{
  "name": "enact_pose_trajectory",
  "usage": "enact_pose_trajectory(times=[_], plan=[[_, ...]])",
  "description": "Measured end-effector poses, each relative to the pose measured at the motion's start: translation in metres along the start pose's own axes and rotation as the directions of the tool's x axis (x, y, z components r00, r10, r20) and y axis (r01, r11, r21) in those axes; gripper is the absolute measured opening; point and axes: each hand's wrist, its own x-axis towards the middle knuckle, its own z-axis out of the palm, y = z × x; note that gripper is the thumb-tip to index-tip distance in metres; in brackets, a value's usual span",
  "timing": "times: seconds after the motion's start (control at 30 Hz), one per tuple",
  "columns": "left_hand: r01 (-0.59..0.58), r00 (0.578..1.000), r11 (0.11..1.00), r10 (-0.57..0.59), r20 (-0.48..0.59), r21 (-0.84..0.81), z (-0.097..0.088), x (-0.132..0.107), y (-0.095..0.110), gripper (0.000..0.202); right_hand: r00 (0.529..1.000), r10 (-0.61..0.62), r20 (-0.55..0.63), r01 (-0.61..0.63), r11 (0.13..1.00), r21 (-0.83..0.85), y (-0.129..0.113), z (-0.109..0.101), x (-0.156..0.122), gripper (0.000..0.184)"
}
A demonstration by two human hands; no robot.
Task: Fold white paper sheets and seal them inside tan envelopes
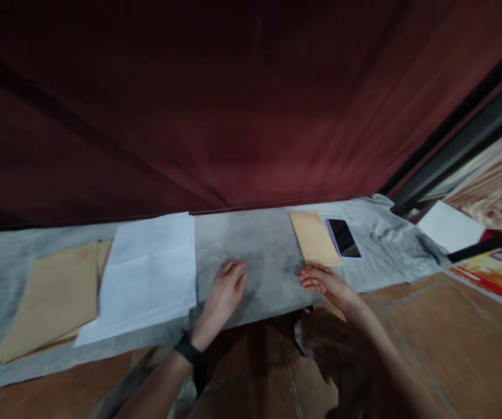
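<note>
Over the grey cloth (260, 233), my left hand (226, 288) is loosely curved, its thumb apart from the fingers and nothing in it. It is nearest to the white sheets of paper (150, 267) on its left. My right hand (323, 280) has its fingers stretched out and holds nothing. Its fingers are at the near end of a small tan envelope (315, 235); I cannot tell whether they touch it. Right of that envelope lies a smartphone (344, 237) with a dark screen. Large brown envelopes (56, 291) overlap at the far left, beside the paper.
A dark red curtain (242, 128) hangs behind the cloth-covered surface. At the right stand a dark metal frame (465, 128), a white panel (451, 226) and a colourful printed package (499, 270). Terracotta tiles (460, 337) cover the floor below.
</note>
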Motion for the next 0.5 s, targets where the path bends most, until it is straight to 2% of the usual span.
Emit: enact_pose_trajectory(times=[0.07,0.17,0.3,0.4,0.5], plan=[[0.03,0.997,0.976,-0.016,-0.07,0.214,-0.015,0.0,-0.006,0.038,0.998,0.021,0.057,-0.019,0.999,-0.034,0.003,0.017,0.003,0.018],[0.219,0.974,0.885,-0.176,-0.141,0.411,-0.039,-0.001,-0.021,0.056,0.994,0.038,0.098,-0.032,0.998,-0.056,0.005,0.04,0.007,0.021],[0.495,0.866,0.741,-0.461,-0.191,0.453,-0.064,-0.003,-0.043,0.075,0.992,0.038,0.123,-0.03,0.997,-0.068,0.008,0.065,0.014,0.025],[0.551,0.815,0.69,-0.567,-0.123,0.469,-0.074,-0.007,-0.052,0.085,0.987,0.028,0.161,-0.014,0.996,-0.086,0.012,0.083,0.018,0.03],[0.527,0.818,0.682,-0.569,-0.086,0.507,-0.077,-0.013,-0.054,0.088,0.978,0.039,0.206,-0.016,0.994,-0.109,0.017,0.102,0.022,0.035]])
